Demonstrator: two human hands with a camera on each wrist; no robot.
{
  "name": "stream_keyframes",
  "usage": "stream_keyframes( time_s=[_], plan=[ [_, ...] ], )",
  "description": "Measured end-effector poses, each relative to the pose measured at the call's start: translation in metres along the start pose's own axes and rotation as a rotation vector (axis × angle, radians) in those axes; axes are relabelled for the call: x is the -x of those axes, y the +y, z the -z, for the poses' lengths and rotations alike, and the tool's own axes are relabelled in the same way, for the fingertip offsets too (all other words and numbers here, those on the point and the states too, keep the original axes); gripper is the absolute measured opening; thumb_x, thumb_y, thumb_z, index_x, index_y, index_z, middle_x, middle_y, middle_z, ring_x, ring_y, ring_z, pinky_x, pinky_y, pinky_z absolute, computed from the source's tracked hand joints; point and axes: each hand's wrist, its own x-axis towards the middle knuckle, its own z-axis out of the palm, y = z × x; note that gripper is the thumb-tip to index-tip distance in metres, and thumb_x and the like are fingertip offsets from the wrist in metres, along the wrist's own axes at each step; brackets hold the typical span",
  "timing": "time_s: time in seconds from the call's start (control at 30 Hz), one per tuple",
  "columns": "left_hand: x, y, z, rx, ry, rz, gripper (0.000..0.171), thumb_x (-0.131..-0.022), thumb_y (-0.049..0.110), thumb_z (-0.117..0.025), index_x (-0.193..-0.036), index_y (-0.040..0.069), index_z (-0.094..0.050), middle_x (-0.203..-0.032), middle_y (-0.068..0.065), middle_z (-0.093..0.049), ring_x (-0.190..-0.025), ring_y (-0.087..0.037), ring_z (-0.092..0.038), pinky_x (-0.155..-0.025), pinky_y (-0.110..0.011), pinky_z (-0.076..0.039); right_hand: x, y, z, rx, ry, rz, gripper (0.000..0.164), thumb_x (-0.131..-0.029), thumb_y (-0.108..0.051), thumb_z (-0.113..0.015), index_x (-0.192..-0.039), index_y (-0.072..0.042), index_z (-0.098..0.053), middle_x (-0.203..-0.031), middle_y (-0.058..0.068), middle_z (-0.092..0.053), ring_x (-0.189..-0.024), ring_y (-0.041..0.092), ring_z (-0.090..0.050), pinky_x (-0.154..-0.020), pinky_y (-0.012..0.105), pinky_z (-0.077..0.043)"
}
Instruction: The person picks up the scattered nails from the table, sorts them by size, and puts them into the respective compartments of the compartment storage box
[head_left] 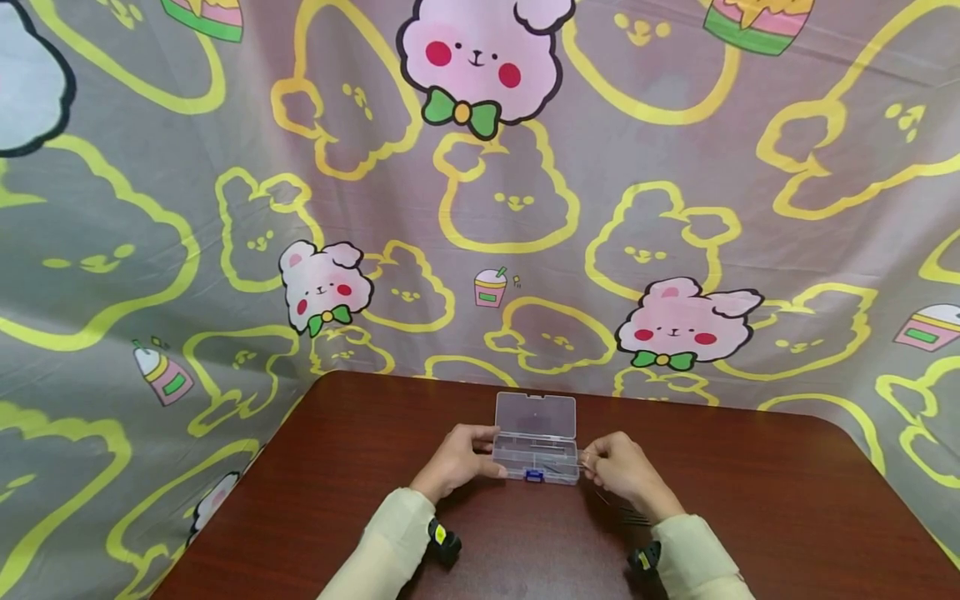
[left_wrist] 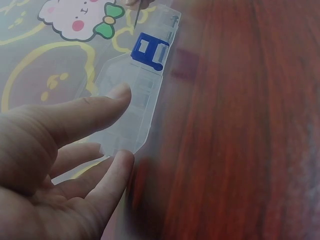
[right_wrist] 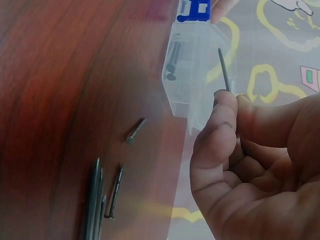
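Note:
A clear plastic compartment box (head_left: 558,478) stands on the table with its lid (head_left: 536,415) raised at the back and a blue latch (left_wrist: 149,51) on its front. My left hand (head_left: 462,458) holds the box's left end, thumb at the front and fingers round the end and back. At the right end, my right hand (head_left: 618,468) pinches a thin nail (right_wrist: 224,70) between thumb and forefinger, its pointed tip sticking out over the box. Several metal nails (right_wrist: 172,57) lie inside a front compartment. The nail's head is hidden in the fingers.
On the table below my right hand lie a bundle of long nails (right_wrist: 94,200), a nail with a flat head (right_wrist: 116,192) and a short screw (right_wrist: 135,131). The brown wooden table (head_left: 337,467) backs onto a patterned cloth (head_left: 420,292) that hangs behind and at the sides.

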Motion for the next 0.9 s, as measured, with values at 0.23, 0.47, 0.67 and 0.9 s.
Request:
stream_keyframes(
  time_s=[0.23,0.47,0.67,0.9],
  plan=[
    [0.000,-0.001,0.000,0.004,0.000,0.002,0.071,-0.074,0.004,-0.090,-0.138,0.000,-0.060,-0.133,-0.015,-0.061,-0.116,-0.031,-0.059,-0.082,-0.038,-0.056,-0.006,-0.005,-0.003,0.084,0.005,0.055,0.028,-0.092,0.001,-0.061,-0.065,-0.003,-0.067,-0.059,0.000,-0.056,-0.056,0.013,-0.050,-0.054,0.027,-0.040],
    [-0.001,-0.001,0.000,-0.002,0.002,-0.007,0.071,-0.074,0.004,-0.090,-0.138,0.000,-0.060,-0.133,-0.015,-0.061,-0.116,-0.031,-0.059,-0.082,-0.037,-0.056,-0.012,-0.011,-0.008,0.230,0.020,0.175,0.045,-0.089,0.004,-0.061,-0.049,-0.012,-0.047,-0.051,-0.008,-0.041,-0.051,0.010,-0.034,-0.056,0.029,-0.033],
    [-0.001,0.000,0.000,0.005,0.003,-0.004,0.070,-0.074,0.004,-0.090,-0.138,0.001,-0.060,-0.133,-0.016,-0.061,-0.116,-0.032,-0.059,-0.082,-0.038,-0.056,-0.016,-0.015,-0.016,0.357,0.020,0.220,0.048,-0.083,0.008,-0.054,-0.050,-0.019,-0.032,-0.050,-0.010,-0.022,-0.049,0.009,-0.021,-0.049,0.027,-0.024],
    [-0.001,-0.001,0.000,0.000,0.005,0.002,0.070,-0.074,0.004,-0.090,-0.138,0.001,-0.060,-0.132,-0.015,-0.061,-0.115,-0.031,-0.059,-0.082,-0.038,-0.056,-0.016,-0.022,-0.023,0.435,0.015,0.178,0.045,-0.076,0.010,-0.054,-0.050,-0.019,-0.032,-0.051,-0.010,-0.018,-0.050,0.010,-0.018,-0.047,0.028,-0.019]
  ],
)
